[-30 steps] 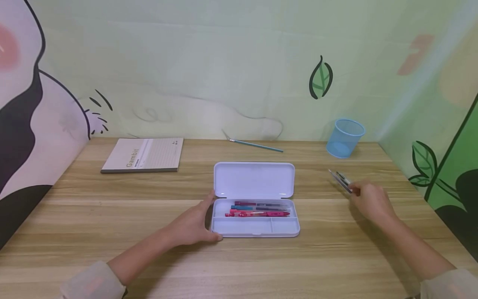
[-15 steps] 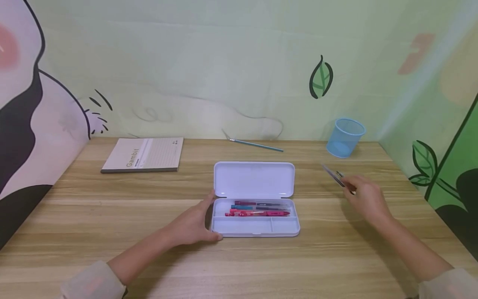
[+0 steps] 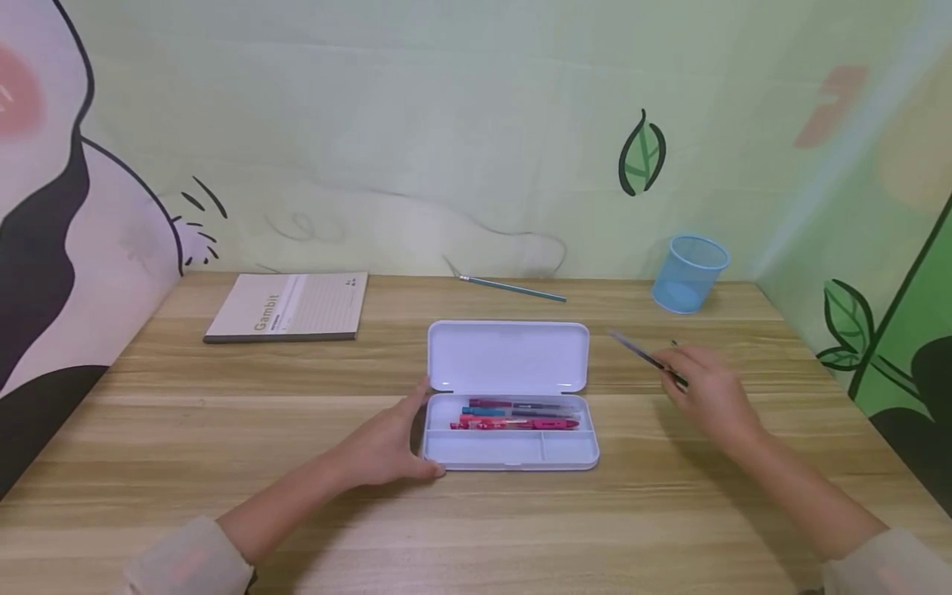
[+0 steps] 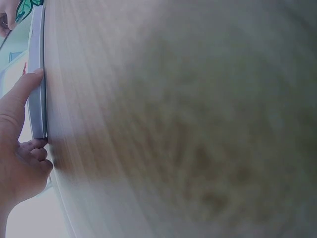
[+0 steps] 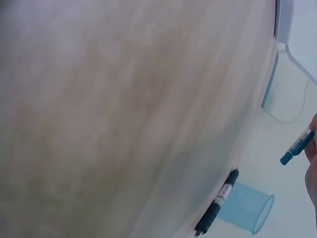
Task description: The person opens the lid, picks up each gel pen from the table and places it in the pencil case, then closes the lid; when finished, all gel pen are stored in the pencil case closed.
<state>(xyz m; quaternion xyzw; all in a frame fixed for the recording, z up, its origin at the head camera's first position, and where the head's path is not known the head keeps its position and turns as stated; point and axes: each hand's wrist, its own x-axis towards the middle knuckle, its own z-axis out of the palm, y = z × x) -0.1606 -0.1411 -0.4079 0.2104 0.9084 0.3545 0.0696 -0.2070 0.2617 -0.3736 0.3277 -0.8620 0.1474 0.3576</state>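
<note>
A white pencil case (image 3: 476, 450) lies with its lid raised, several pens (image 3: 513, 424) in its long back compartment. At its left end my left hand (image 3: 383, 442) holds it, thumb at the front corner and fingers along the side; the left wrist view shows the thumb (image 4: 25, 91) on the case's front edge. To the right of the case, my right hand (image 3: 710, 401) pinches a pen (image 3: 635, 349) above the table, its far end pointing left and away. A second, black pen (image 5: 218, 203) lies on the table, mostly hidden behind that hand in the head view.
A blue mesh pen cup (image 3: 687, 281) stands at the back right. Near the wall lies a thin teal brush or pencil (image 3: 513, 287); which one is unclear. A notebook (image 3: 286, 307) lies at the back left. The wall bounds the table behind.
My right hand has lifted the pen and moved left with it towards the pencil case, leaving the other pen behind. My left hand has stayed on the case.
</note>
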